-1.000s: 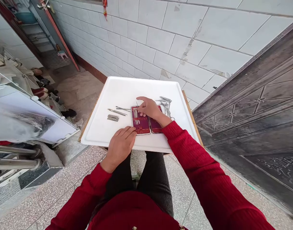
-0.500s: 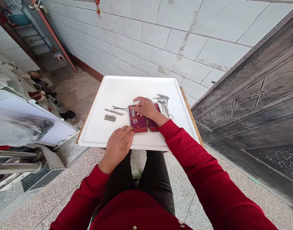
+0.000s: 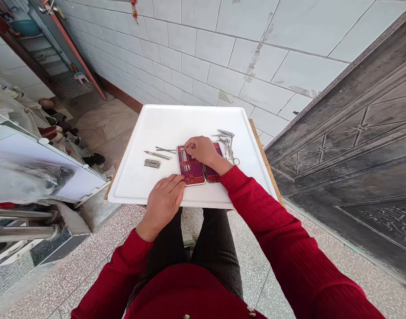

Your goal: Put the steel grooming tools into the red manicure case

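Observation:
An open manicure case point(image 3: 194, 180) with a dark red lining lies on the white tabletop point(image 3: 189, 119). Several slim metal manicure tools point(image 3: 185, 160) sit side by side in the loops of its left half. My right hand point(image 3: 203, 150) is over the upper part of the case, thumb and fingers pinched on a slim metal manicure tool that they mostly hide. My left hand point(image 3: 165, 199) lies flat, fingers stretched out, the fingertips touching the lower left edge of the case. The right hand and wrist cover part of the case's right half.
Left of the case lie nail clippers point(image 3: 152, 163), a thin metal tool point(image 3: 158, 155) and another slim tool point(image 3: 165, 149). To its right are small scissors point(image 3: 235, 161) and several metal implements point(image 3: 226, 134). A tiled wall point(image 3: 212, 48) stands behind the table.
My right hand's thumb and index finger have closed together and dipped slightly toward the case. The left hand has stayed in place at the case's edge.

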### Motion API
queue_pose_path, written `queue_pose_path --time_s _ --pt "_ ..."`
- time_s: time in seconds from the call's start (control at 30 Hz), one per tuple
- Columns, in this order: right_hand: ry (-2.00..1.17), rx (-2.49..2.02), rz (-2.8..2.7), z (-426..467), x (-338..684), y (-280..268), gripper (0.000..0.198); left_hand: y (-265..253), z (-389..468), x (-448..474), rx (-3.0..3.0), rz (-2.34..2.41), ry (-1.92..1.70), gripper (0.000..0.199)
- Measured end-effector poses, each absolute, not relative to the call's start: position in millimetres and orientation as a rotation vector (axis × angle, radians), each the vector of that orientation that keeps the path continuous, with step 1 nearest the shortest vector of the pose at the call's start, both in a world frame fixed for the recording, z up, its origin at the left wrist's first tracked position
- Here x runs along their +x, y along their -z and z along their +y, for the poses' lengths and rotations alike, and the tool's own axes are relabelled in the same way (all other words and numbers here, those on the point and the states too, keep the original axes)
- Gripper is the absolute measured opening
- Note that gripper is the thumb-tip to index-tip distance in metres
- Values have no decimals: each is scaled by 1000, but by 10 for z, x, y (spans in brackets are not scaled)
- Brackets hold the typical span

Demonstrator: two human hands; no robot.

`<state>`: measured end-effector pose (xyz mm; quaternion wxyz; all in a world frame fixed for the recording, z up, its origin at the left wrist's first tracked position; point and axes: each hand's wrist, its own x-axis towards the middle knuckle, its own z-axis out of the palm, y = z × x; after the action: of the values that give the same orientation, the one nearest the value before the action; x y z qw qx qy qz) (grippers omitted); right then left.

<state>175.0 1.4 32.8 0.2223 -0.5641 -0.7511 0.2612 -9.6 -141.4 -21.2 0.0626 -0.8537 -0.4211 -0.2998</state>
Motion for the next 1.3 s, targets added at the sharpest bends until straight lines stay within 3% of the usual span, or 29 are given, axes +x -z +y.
queue_pose_path --time_s 0.8,1.3 --pt "-472 -1579 -2170 -36 1668 -303 20 218 -1437 -87 -2565 -1279 910 24" --pt "-218 -1577 -2700 -5 872 -561 27 278 -1450 -69 -2546 -1277 940 22"
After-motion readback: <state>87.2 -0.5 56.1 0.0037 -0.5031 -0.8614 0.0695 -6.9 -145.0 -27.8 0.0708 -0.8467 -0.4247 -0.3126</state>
